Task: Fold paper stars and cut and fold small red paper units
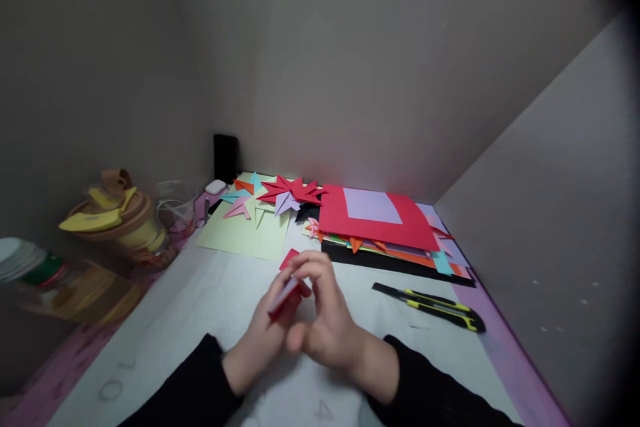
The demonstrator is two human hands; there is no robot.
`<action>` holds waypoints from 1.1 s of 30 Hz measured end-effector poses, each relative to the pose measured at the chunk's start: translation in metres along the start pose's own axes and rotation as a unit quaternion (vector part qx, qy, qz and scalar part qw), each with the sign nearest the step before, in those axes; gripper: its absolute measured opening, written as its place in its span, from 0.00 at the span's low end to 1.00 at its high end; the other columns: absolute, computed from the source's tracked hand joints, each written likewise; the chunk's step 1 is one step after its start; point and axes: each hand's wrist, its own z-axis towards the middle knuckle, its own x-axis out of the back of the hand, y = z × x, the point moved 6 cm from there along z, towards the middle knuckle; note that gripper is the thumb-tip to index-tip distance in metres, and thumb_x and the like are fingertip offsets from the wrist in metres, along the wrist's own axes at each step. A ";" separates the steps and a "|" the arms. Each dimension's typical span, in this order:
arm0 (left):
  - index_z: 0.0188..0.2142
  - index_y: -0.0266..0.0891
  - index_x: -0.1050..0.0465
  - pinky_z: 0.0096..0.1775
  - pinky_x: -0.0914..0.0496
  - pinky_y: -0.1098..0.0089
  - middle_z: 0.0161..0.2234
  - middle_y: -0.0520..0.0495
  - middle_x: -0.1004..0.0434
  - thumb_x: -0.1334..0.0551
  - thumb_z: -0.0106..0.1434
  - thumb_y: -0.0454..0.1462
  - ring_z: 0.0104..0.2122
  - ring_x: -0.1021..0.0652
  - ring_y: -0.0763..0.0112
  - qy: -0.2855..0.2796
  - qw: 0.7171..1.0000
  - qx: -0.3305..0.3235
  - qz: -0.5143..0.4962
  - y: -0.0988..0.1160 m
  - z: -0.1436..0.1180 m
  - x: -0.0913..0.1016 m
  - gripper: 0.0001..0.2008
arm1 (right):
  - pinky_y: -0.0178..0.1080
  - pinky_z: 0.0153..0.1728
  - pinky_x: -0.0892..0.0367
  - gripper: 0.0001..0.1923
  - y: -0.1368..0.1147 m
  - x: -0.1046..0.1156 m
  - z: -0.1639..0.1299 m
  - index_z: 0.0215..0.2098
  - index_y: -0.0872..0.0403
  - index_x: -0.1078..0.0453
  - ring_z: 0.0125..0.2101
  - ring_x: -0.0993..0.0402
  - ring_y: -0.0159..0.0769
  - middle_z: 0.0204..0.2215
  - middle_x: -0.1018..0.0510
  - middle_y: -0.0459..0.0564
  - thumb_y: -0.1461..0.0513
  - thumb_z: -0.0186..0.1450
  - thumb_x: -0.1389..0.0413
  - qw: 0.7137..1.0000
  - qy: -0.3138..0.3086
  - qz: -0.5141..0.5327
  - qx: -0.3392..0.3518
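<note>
Both of my hands meet over the white mat (200, 300) near the table's front. My left hand (260, 340) and my right hand (327, 320) pinch a small folded piece of red paper (286, 280) between their fingers. The paper is partly hidden by my right fingers, which curl over it. Black sleeves cover both forearms.
A black and yellow utility knife (435, 303) lies right of my hands. Behind them sit a stack of coloured paper sheets (380, 227), folded paper stars (290, 193) on a pale green sheet (240, 233), a jar (120, 220) and a glass (175, 210) at left. Walls close in around the table.
</note>
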 end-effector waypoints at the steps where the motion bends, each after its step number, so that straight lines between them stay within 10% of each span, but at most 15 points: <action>1: 0.45 0.38 0.29 0.38 0.29 0.66 0.33 0.44 0.25 0.34 0.55 0.44 0.33 0.25 0.63 0.005 1.000 0.008 -0.022 0.004 0.002 0.007 0.20 | 0.47 0.47 0.36 0.34 0.004 0.007 0.003 0.45 0.52 0.39 0.47 0.36 0.45 0.44 0.35 0.56 0.35 0.56 0.52 1.000 0.021 -0.009 0.003; 4: 0.46 0.38 0.32 0.27 0.31 0.70 0.27 0.48 0.26 0.39 0.61 0.45 0.23 0.27 0.70 0.058 0.990 0.028 -0.122 0.017 0.014 0.027 0.18 | 0.44 0.43 0.35 0.23 0.029 0.010 0.007 0.42 0.53 0.35 0.41 0.32 0.41 0.38 0.29 0.54 0.44 0.67 0.59 0.996 -0.004 -0.076 -0.044; 9: 0.47 0.36 0.33 0.24 0.30 0.69 0.29 0.44 0.22 0.45 0.63 0.50 0.21 0.25 0.69 0.115 0.962 0.097 -0.226 0.019 0.029 0.042 0.21 | 0.44 0.46 0.35 0.14 0.072 -0.035 -0.010 0.37 0.53 0.29 0.41 0.29 0.41 0.36 0.23 0.53 0.59 0.68 0.55 0.938 -0.284 -0.196 -0.025; 15: 0.48 0.33 0.30 0.29 0.27 0.65 0.38 0.36 0.20 0.55 0.63 0.58 0.25 0.21 0.64 0.060 0.949 0.198 -0.237 -0.004 0.023 0.028 0.34 | 0.54 0.59 0.48 0.24 0.089 -0.013 -0.007 0.61 0.58 0.45 0.62 0.49 0.48 0.61 0.42 0.63 0.62 0.67 0.53 0.950 -0.174 -0.251 -0.073; 22: 0.39 0.31 0.26 0.26 0.32 0.70 0.24 0.39 0.22 0.58 0.55 0.66 0.22 0.23 0.65 -0.049 0.953 0.288 -0.075 -0.036 0.001 0.007 0.42 | 0.43 0.48 0.32 0.25 0.063 0.007 -0.026 0.62 0.50 0.48 0.51 0.33 0.41 0.54 0.35 0.57 0.57 0.68 0.53 0.992 -0.058 -0.079 -0.084; 33: 0.41 0.37 0.30 0.35 0.37 0.69 0.33 0.44 0.30 0.58 0.59 0.62 0.32 0.31 0.67 -0.249 0.955 0.053 0.150 -0.012 -0.004 -0.011 0.35 | 0.54 0.57 0.41 0.36 0.038 0.024 -0.052 0.67 0.53 0.61 0.62 0.50 0.51 0.64 0.51 0.60 0.60 0.65 0.50 0.964 -0.089 -0.247 0.032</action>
